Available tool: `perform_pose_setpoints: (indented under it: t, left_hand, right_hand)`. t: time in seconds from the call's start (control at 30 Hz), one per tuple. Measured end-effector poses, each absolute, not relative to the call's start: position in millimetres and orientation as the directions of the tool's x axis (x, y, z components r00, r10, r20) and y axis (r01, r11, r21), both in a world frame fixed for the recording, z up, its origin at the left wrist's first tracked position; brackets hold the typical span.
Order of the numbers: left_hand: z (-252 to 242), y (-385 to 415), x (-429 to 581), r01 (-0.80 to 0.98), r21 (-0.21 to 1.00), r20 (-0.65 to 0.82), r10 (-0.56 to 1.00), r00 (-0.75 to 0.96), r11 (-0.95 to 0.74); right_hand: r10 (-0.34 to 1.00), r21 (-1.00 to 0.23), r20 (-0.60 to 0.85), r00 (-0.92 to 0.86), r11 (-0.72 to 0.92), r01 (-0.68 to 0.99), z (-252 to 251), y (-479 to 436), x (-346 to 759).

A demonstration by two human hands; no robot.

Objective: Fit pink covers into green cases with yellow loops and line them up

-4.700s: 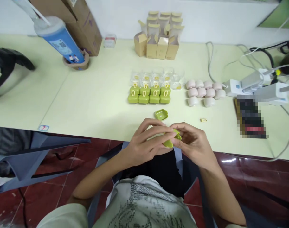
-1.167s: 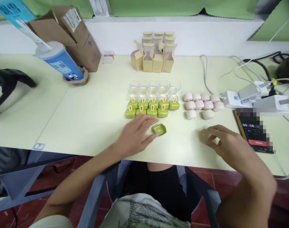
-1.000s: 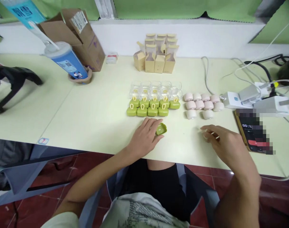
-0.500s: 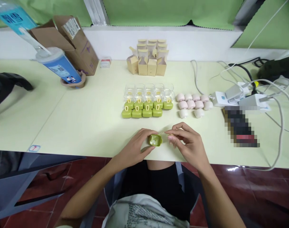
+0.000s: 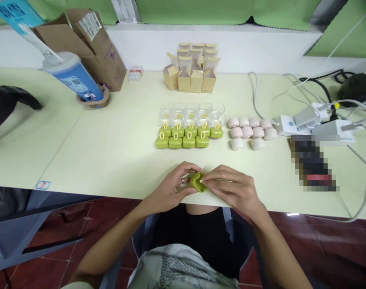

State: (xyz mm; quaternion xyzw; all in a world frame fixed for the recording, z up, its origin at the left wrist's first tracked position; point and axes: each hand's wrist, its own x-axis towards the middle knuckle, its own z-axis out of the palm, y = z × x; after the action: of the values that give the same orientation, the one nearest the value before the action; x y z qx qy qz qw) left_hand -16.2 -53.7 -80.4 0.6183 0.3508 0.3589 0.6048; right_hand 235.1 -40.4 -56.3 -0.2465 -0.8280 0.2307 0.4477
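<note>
Close to the table's front edge, my left hand (image 5: 172, 188) grips a small hollow green case (image 5: 196, 183) between thumb and fingers, its opening tilted to the right. The fingers of my right hand (image 5: 235, 185) are pinched on a small pale yellow piece (image 5: 201, 181) at that opening; most of the piece is hidden. Beyond my hands stand several green cases with yellow loops (image 5: 175, 142) in two rows. Behind them are several clear plastic cups (image 5: 192, 116), some with a yellow part inside. Several pale pink rounded pieces (image 5: 247, 132) lie to the right.
Small open cardboard boxes (image 5: 196, 80) stand grouped by the wall. At the back left are a large carton (image 5: 110, 68) and a blue canister (image 5: 80, 80). Chargers in a white power strip (image 5: 291, 125), trailing cables and a blurred-out dark object (image 5: 312, 162) occupy the right.
My right hand has moved left, bringing the small piece to the green case. My left hand has turned the case so its opening faces right. The view has shifted slightly.
</note>
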Motion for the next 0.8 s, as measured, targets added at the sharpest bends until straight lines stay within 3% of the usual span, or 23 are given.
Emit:
perform_pose_setpoints:
  t: [0.2,0.33,0.57,0.8]
  left_hand:
    - [-85.9,-53.8,-17.0,-0.209,0.972,0.015,0.860,0.509,0.107]
    - [-85.0,-52.3,-19.5,-0.207,0.969,-0.007,0.853,0.523,0.134]
    - [-80.4,-49.5,-15.0,-0.183,0.965,-0.057,0.828,0.557,0.190]
    - [-80.1,-49.1,-10.3,-0.205,0.945,-0.104,0.830,0.547,0.254]
  right_hand:
    - [0.536,-0.538,0.589,-0.605,0.818,0.202,-57.6,-45.8,233.4]
    - [0.465,-0.395,0.608,-0.644,0.880,0.262,-56.4,-47.2,233.4]
    - [0.403,-0.310,0.590,-0.699,0.913,0.265,-54.5,-47.4,237.5]
    - [0.559,-0.504,0.494,-0.666,0.808,0.305,-48.6,-57.8,235.2]
